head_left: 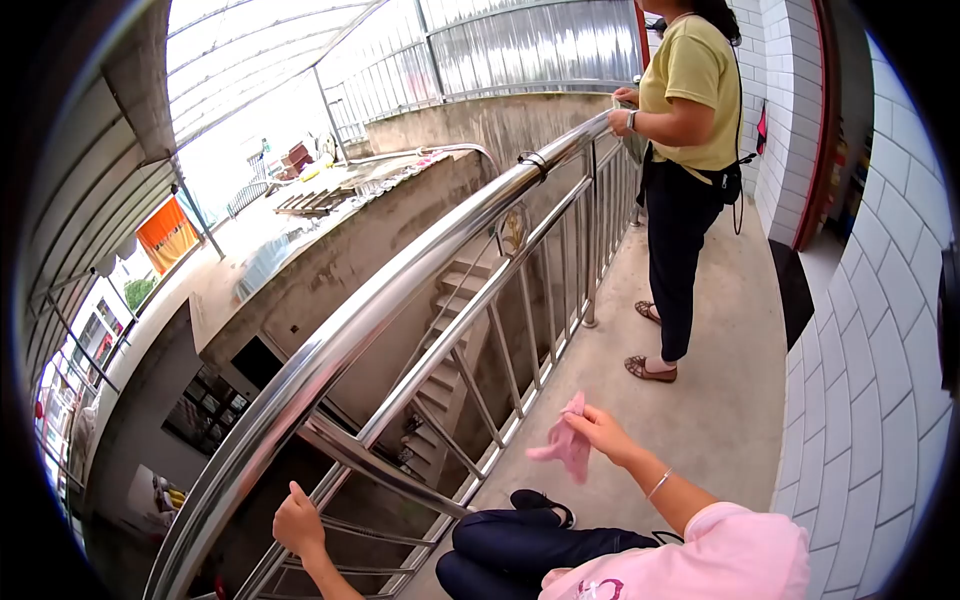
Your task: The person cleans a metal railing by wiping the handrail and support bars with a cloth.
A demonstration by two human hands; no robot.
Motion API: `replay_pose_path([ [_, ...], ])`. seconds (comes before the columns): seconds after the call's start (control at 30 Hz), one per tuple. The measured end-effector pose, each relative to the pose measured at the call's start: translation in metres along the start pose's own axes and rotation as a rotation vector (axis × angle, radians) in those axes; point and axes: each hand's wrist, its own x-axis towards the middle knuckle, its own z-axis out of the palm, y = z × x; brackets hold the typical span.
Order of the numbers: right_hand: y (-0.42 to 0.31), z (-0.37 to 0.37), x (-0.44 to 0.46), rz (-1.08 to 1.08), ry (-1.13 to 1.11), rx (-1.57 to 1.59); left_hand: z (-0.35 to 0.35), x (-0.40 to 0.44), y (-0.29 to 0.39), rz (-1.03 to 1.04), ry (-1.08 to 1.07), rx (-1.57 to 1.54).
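Note:
A limp pink cloth [566, 448] hangs from my right hand [603, 434], pinched between thumb and fingers above the concrete walkway. My left hand [299, 523] is curled into a fist with the thumb pointing up, and no object shows in it. It is nearest to the bars of the stainless-steel railing [400, 268], overlapping them in view. Whether it touches the metal I cannot tell.
Another person in a yellow shirt [690, 90] stands farther along the walkway [700, 440], hands by the top rail. A white tiled wall [880, 340] bounds the right side. Beyond the railing is a drop with concrete stairs [440, 380].

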Motion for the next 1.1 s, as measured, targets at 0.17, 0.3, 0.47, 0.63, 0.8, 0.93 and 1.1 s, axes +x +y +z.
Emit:
replay_pose_path([
  [0.17,-0.009,0.001,0.001,-0.034,-0.065,-0.485,0.009,-0.006,-0.005,0.011,0.096,0.033],
  [0.3,0.003,0.010,-0.002,-0.162,-0.022,-0.399,0.012,-0.007,-0.006,0.071,0.177,0.022],
  [0.47,0.011,0.015,-0.002,-0.246,0.069,-0.428,0.014,-0.008,-0.007,0.077,0.183,0.073],
  [0.63,0.013,0.008,-0.005,-0.216,0.035,-0.393,0.017,-0.007,-0.010,0.102,0.205,0.053],
  [0.8,0.004,0.005,-0.016,-0.064,-0.062,-0.395,0.020,-0.008,-0.012,0.124,0.203,0.038],
  [0.93,0.002,0.008,-0.019,-0.111,-0.086,-0.429,0.021,-0.009,-0.014,0.130,0.236,0.065],
  [1.1,0.007,0.011,-0.020,-0.145,-0.146,-0.553,0.021,-0.010,-0.013,0.127,0.232,0.052],
])
